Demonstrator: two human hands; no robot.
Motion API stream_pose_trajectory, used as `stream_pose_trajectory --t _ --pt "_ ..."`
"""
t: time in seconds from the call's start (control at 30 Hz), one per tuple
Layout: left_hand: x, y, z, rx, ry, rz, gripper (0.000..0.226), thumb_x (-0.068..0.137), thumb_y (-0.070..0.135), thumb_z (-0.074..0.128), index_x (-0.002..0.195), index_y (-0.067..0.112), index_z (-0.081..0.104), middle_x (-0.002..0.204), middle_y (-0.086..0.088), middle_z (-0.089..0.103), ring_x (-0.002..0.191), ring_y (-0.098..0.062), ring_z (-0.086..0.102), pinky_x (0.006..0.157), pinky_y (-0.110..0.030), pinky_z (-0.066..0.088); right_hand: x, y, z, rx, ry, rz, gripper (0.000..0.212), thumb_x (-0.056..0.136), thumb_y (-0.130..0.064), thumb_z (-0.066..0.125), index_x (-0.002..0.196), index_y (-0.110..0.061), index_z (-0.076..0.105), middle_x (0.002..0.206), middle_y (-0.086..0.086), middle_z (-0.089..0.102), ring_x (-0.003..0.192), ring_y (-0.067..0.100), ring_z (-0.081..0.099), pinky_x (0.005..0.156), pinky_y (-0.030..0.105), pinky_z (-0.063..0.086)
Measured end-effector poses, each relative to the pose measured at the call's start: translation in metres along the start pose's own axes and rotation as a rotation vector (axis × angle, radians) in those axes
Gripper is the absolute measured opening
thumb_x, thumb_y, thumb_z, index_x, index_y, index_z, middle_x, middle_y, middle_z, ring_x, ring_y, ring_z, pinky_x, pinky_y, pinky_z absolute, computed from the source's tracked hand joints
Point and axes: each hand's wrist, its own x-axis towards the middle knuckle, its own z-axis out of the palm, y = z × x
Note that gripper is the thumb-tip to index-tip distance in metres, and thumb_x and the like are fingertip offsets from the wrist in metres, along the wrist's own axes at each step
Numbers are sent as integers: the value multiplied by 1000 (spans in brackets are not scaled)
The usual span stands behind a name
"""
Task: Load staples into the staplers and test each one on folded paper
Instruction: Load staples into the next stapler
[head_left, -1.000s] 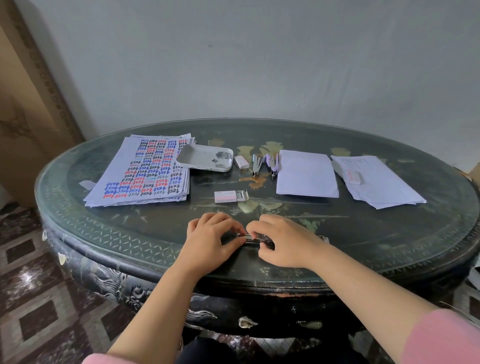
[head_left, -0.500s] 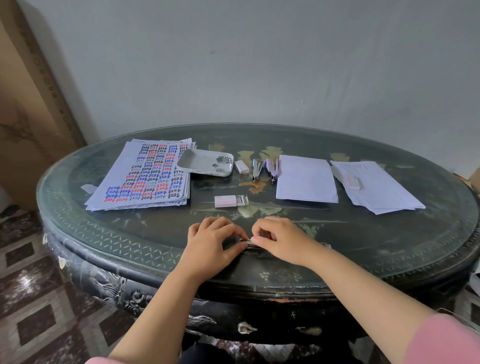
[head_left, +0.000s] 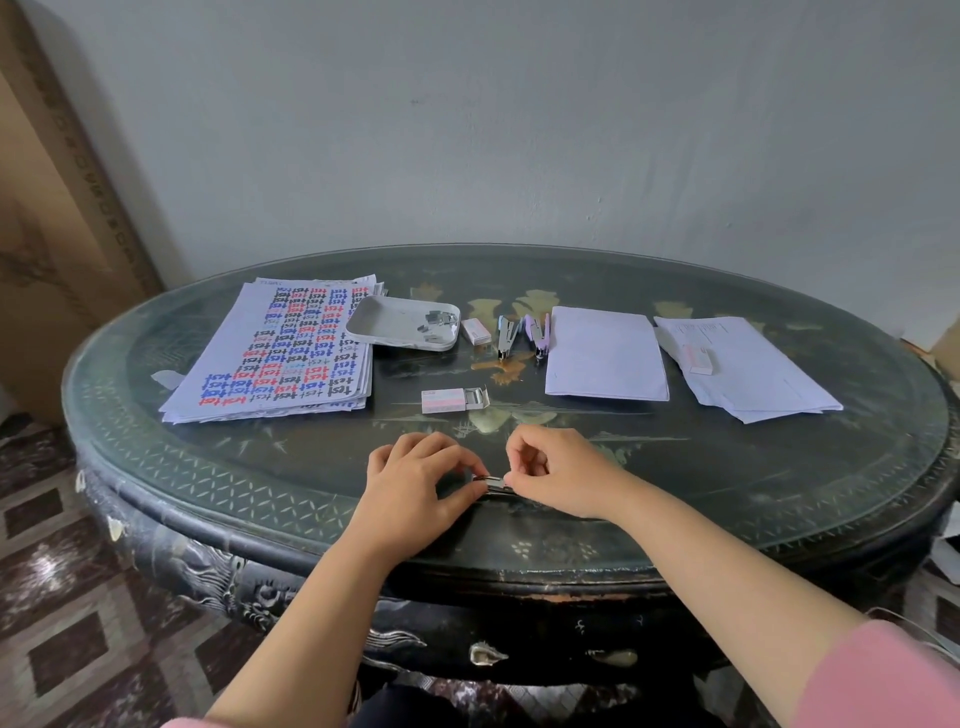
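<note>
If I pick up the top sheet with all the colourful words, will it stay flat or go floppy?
The top sheet would probably droop: it looks thin, like ordinary paper. It should feel very light. Pushed instead, it would likely slip off the stack, whose sheets lie fanned and loose.

Metal stapler (head_left: 493, 484) nearest, blue stapler (head_left: 506, 336) and purple stapler (head_left: 537, 335) beside folded paper (head_left: 605, 353)

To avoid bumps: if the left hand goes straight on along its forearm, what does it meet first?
Probably the open staple box, which lies beyond the left hand; depth is unclear.
</note>
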Motion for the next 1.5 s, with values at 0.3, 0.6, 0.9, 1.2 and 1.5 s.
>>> stream_pose_trajectory --t 0.3,0.6,0.9,1.2,1.5 --pt "0 0 0 2 6 2 33 77 68 39 97 48 56 100 27 54 112 -1 39 95 -29 19 -3 1 2 -107 109 -94 20 84 -9 54 68 -13 65 74 -1 62 73 11 52 62 9 37" --pt "0 -1 0 4 -3 11 34 77 69 38 98 48 57 101 28 53 113 -1 38 95 -29 18 -14 7 -2 -96 129 -153 14 86 -15 60 74 -18 63 73 -9 60 71 7 52 62 12 37" --pt "0 -1 0 10 -12 31 35 78 68 37 99 47 57 103 26 52 113 -1 37 93 -29 16 -13 7 -2 -108 167 -176 18 82 -19 69 67 -18 59 67 -8 58 67 11 53 60 13 39" --pt "-1 -1 -1 9 -19 29 37 78 69 36 100 46 56 103 25 53 113 -1 36 92 -27 14 -15 11 1 -103 218 -198 15 86 -15 65 71 -15 62 68 -7 60 66 11 53 62 20 44" --pt "-2 3 1 -44 -20 65 28 81 60 42 96 41 56 99 22 55 106 1 43 94 -29 24 -15 11 8 -151 271 -268 9 72 -25 52 70 -18 57 65 -6 55 61 12 51 56 23 44"
